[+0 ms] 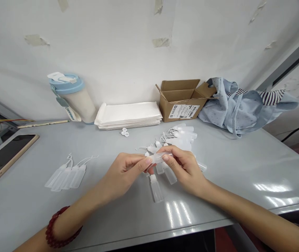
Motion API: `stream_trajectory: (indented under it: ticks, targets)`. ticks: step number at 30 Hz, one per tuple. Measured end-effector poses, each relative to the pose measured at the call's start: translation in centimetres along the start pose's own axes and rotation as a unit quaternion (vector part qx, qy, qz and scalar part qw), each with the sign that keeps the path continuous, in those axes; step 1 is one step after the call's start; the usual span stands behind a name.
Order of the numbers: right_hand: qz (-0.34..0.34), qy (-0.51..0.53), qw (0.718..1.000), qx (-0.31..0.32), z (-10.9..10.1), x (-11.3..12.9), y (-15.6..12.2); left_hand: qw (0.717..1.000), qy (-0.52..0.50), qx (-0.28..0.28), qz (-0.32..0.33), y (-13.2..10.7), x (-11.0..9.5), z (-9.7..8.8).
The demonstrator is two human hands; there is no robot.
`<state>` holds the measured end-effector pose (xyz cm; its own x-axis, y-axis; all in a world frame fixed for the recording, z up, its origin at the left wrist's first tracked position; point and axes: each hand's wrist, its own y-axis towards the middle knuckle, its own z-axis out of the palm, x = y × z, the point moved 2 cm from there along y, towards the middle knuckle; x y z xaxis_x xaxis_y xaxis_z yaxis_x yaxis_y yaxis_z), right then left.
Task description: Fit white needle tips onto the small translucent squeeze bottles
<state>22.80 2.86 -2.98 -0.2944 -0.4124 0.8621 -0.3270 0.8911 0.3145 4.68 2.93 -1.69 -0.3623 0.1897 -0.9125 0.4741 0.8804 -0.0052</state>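
Observation:
A small translucent plastic bottle [159, 157] lies sideways between my two hands, above the grey table. My left hand [128, 171] pinches its capped end between thumb and fingers. The other end, the body, is gripped by my right hand [183, 167]. Behind and beneath my hands lies a loose pile of similar bottles [182, 138], some with thin white cords or straps at the neck. One bottle [156, 189] rests just in front of my fingers. To the left, several bottles [67, 176] lie side by side in a group. The cap detail under my left fingers is hidden.
Small white round parts [124, 132] lie near a stack of white packets [128, 114]. An open cardboard box [181, 101] and a light-blue cloth bag [225, 108] stand at the back right. A tumbler [76, 99] and a phone [7, 157] are at the left.

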Motion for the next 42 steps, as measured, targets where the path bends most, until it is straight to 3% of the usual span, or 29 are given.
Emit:
stream_trajectory:
  ticks: [12, 16, 22, 31, 38, 42]
  targets:
    - [0.068, 0.056, 0.996, 0.002, 0.0, -0.1, 0.3, 0.984, 0.108, -0.026, 0.138, 0.0, -0.5, 0.5]
    - [0.095, 0.122, 0.988, 0.000, 0.1, 0.0, 0.2, 0.996, 0.033, -0.037, 0.069, 0.1, -0.3, 0.3]
    - [0.127, 0.154, 0.978, -0.056, -0.3, 0.0, 0.4, 0.987, -0.134, 0.068, -0.047, 0.5, 0.5, 0.2]
    - [0.133, 0.142, 0.974, -0.115, -0.4, -0.1, 0.8, 0.986, -0.147, 0.039, -0.061, 0.5, -0.2, -0.8]
    - [0.154, 0.165, 0.970, -0.091, -0.5, 0.2, 0.7, 0.987, -0.144, 0.020, -0.067, 0.5, -0.2, -1.2]
    - [0.157, 0.164, 0.970, -0.083, -0.7, 0.1, 0.9, 0.990, -0.122, -0.034, -0.066, 0.9, 0.4, -1.7]
